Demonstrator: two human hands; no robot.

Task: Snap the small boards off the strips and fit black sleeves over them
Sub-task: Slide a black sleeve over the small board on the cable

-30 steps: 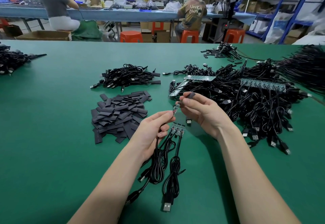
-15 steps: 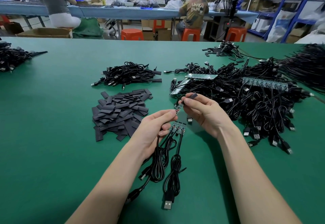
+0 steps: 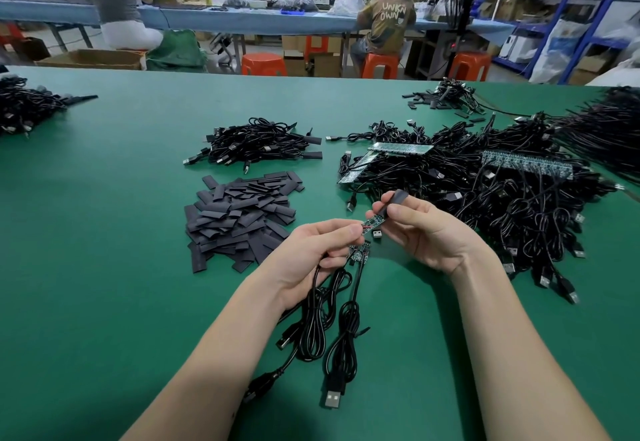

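Observation:
My left hand (image 3: 313, 250) pinches the wired end of a small green board (image 3: 374, 222) and also grips several black USB cables (image 3: 332, 323) whose boards (image 3: 358, 254) hang below its fingers. My right hand (image 3: 426, 232) pinches a black sleeve (image 3: 393, 200) between thumb and fingers. The sleeve's lower end sits at the free tip of the small board. A pile of flat black sleeves (image 3: 239, 217) lies to the left. Green board strips (image 3: 401, 148) (image 3: 526, 165) rest on the tangled cable heap at right.
A big heap of black cables (image 3: 502, 198) fills the right of the green table (image 3: 104, 232). A smaller bundle of sleeved cables (image 3: 256, 146) lies behind the sleeve pile, another bundle (image 3: 24, 108) at far left. People sit at a blue bench beyond the table's far edge.
My right hand has brought the black sleeve's end down to the tip of the small board. My left hand keeps the same hold on the board and cables.

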